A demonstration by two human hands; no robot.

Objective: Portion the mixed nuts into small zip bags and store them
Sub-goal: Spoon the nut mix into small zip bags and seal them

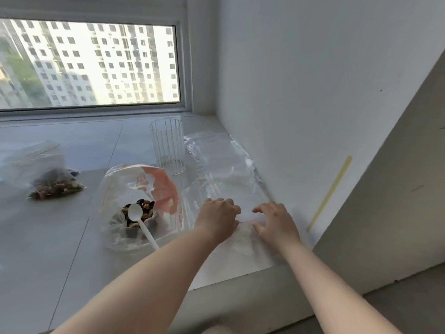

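Observation:
A large open plastic bag [134,189] of mixed nuts [140,212] sits mid-sill, with a white plastic spoon [142,224] resting in it. At the left lies a small zip bag [56,188] holding a portion of nuts. My left hand [218,219] and my right hand [274,221] press down on flat clear zip bags [228,179] spread along the wall on the right. The fingers of both hands pinch at the top sheet near a thin red line. Whether one bag is gripped I cannot tell.
A tall ribbed clear glass [167,145] stands empty behind the nut bag. More crumpled clear plastic [26,157] lies at the far left. A white wall [313,116] borders the right, the window [89,63] runs behind, and the sill's front edge [240,283] is close.

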